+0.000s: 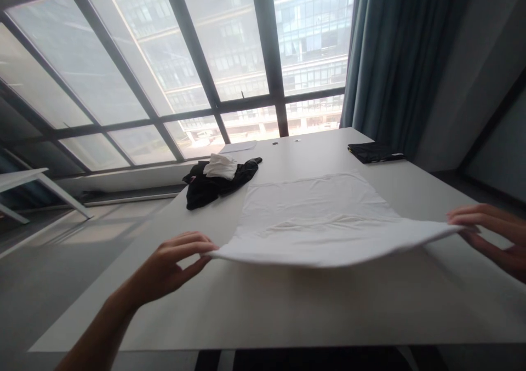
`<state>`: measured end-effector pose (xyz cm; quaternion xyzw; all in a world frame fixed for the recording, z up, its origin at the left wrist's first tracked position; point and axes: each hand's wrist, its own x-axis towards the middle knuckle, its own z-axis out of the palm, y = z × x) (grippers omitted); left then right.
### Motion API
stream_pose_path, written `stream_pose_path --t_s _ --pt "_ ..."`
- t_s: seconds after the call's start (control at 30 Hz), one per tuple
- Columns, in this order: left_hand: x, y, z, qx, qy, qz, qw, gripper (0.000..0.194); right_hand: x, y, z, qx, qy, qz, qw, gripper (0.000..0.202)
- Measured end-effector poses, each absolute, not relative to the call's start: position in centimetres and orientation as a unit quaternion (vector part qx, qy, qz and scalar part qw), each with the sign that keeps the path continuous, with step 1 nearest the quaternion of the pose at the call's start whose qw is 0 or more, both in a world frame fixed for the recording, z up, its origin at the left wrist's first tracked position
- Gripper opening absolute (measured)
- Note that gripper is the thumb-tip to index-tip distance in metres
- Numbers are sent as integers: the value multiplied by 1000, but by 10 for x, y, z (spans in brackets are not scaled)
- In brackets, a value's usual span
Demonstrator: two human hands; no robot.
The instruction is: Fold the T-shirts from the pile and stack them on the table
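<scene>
A white cloth point(320, 217) lies spread on the white table point(287, 310), its far part flat with a few wrinkles. Its near edge is lifted off the tabletop and sags a little in the middle. My left hand point(176, 261) pinches the near left corner between thumb and fingers. At the right, my right hand point(493, 237) pinches the near right corner in the same way. The two hands are wide apart, with the raised edge stretched between them.
A rumpled black garment point(205, 190) with a white cloth bundle point(221, 166) on it lies at the table's far left. Folded black fabric point(372, 152) sits at the far right. White paper point(239, 147) is near the back edge, before windows and a blue curtain point(386, 58).
</scene>
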<state>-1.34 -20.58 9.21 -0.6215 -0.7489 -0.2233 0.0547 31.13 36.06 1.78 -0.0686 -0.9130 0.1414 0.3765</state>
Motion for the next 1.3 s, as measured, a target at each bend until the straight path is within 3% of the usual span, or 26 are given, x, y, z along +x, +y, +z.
stream_pose_path --t_s 0.2,0.43,0.57,0.83,1.03,1.3 --pt "-79 -175 121 -555 -785 -251 113 18 250 397 62 -100 -931 169 307 33" --pt "-179 -106 101 -407 -786 -449 124 54 149 449 83 -103 -928 205 294 37" --pt "-223 -59 66 -335 -813 -472 57 51 84 467 66 -124 -926 235 269 28" --pt "-275 7 -13 -200 -910 -360 41 14 -20 488 -21 -269 -904 259 210 8" --pt "-297 5 -28 -196 -922 -332 34 20 -27 507 -58 -270 -894 292 206 18" --pt "-300 -1 -29 -222 -905 -362 13 28 -22 505 -53 -250 -886 298 251 22"
